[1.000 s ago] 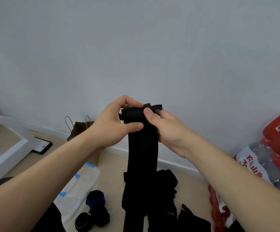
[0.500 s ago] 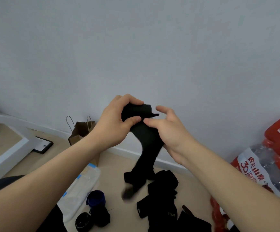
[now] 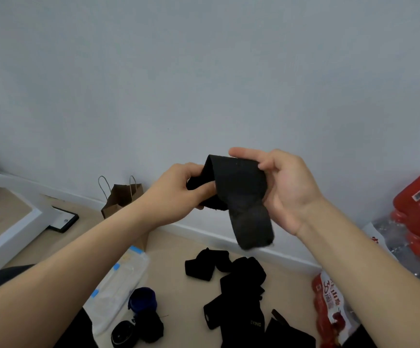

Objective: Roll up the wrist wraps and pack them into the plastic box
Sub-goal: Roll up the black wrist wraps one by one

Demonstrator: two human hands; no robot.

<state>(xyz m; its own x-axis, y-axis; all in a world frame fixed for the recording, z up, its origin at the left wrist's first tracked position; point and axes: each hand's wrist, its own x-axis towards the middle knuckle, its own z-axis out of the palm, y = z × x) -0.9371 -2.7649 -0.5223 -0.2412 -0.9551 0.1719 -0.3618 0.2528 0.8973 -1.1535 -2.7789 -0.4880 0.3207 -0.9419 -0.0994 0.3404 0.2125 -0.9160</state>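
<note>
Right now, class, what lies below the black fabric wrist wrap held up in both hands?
Below the black fabric wrist wrap, loose black wraps lie heaped on the beige floor. The wrap covers part of the white skirting board behind it.

The left hand (image 3: 178, 194) grips the rolled end of a black wrap (image 3: 241, 189) in the air. The right hand (image 3: 289, 189) holds the band, and its free end hangs down. More black wraps (image 3: 231, 280) lie on the floor below.
</note>
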